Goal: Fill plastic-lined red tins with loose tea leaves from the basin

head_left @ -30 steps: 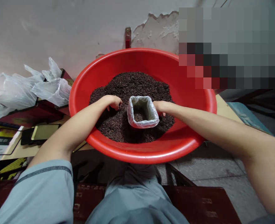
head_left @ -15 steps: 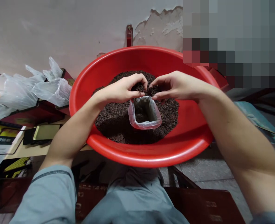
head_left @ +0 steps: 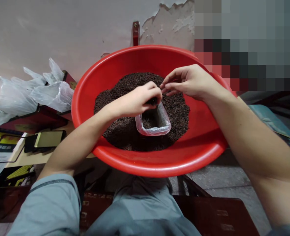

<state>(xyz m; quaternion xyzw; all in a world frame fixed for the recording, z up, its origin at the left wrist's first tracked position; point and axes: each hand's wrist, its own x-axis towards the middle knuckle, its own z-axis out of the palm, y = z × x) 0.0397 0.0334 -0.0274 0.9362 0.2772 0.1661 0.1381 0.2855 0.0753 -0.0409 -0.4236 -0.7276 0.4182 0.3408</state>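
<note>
A wide red plastic basin (head_left: 157, 168) holds a heap of dark, dry shreds (head_left: 117, 126) that look like loose tea leaves. Standing in the heap is a small squarish container (head_left: 157, 132) lined with a clear plastic bag, with some leaves at its bottom. Over the container's back left edge, my left hand (head_left: 148, 96) curls closed around a dark clump of leaves. My right hand (head_left: 181, 82) hovers above the heap, just behind and right of the container. Its fingers are apart and I see nothing between them.
To the left, white plastic bags (head_left: 14, 95) lie on dark red boxes (head_left: 36, 119). A gold phone-like slab (head_left: 48, 139) rests near the basin's left rim. A dark red wooden bench (head_left: 213, 213) is below, and a peeling wall (head_left: 169, 29) stands behind.
My left hand has moved right and slightly down over the container, still holding leaves. My right hand has lifted up and away, and the leaves it held are gone from its fingers.
</note>
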